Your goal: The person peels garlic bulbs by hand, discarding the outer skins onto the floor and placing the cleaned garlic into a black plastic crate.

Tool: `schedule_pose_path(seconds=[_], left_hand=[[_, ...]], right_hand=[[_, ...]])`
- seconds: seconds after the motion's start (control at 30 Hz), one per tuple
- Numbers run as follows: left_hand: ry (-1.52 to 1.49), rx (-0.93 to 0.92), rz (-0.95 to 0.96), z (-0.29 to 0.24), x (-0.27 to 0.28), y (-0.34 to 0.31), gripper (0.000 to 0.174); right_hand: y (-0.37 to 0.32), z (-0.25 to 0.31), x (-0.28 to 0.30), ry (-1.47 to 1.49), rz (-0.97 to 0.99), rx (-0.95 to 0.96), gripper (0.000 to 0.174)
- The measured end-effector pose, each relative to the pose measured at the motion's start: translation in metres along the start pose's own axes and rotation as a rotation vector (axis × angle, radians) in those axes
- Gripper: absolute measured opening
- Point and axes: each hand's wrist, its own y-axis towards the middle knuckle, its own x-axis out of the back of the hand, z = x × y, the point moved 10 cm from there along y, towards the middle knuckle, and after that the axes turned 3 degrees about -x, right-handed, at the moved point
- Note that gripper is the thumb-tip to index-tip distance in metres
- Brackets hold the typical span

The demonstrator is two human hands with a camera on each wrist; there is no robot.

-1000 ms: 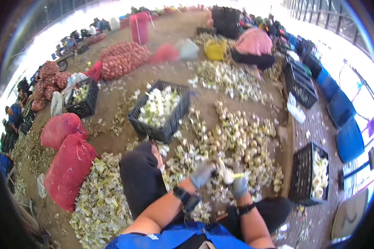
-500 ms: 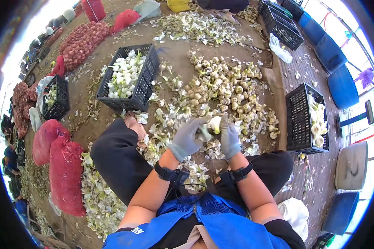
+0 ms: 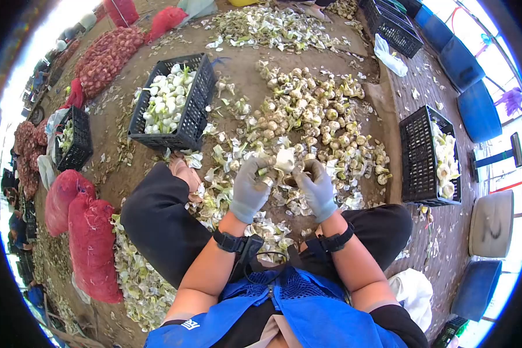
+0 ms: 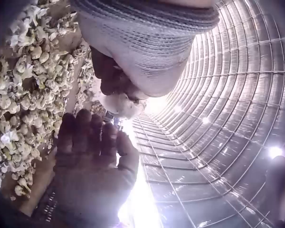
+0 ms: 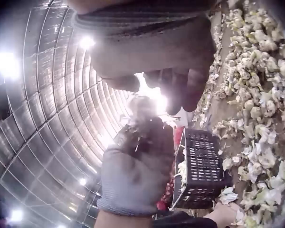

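Note:
My gloved left hand (image 3: 250, 188) grips a pale garlic bulb (image 3: 285, 159) by its stem end, in front of my crossed legs. Close beside it on the right is my gloved right hand (image 3: 316, 187), its thumb and fingers apart with nothing between them. From the left wrist, the bulb (image 4: 121, 105) shows under the left hand, and the right hand's fingers (image 4: 83, 128) stretch out near it. Bright glare blurs the bulb in the right wrist view. Beyond the hands lies a heap of unpeeled garlic (image 3: 313, 110), with loose skins (image 3: 214, 200) scattered about.
A black crate of white peeled bulbs (image 3: 201, 107) stands ahead on the left, another crate (image 3: 417, 162) to the right. Red mesh sacks (image 3: 93, 249) lie at far left beside a pile of skins (image 3: 142, 284). Blue barrels (image 3: 478, 110) line the right side.
The head view has tilted down. Both hands were together at a garlic bulb; now the right hand has come away from it and the bulb stays in the left.

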Motion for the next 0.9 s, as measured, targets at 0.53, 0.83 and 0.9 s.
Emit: schedule_pose_path(seconds=[0.53, 0.83, 0.9], left_hand=[[-0.628, 0.3, 0.173, 0.053, -0.004, -0.009, 0.031], [0.757, 0.138, 0.402, 0.04, -0.015, -0.01, 0.039], [-0.508, 0.491, 0.308, 0.055, -0.04, -0.017, 0.037]], right_hand=[[-0.006, 0.016, -0.018, 0.442, 0.189, -0.061, 0.054], [-0.003, -0.005, -0.011, 0.267, 0.15, -0.06, 0.054], [0.003, -0.001, -0.002, -0.147, 0.075, 0.17, 0.052]])
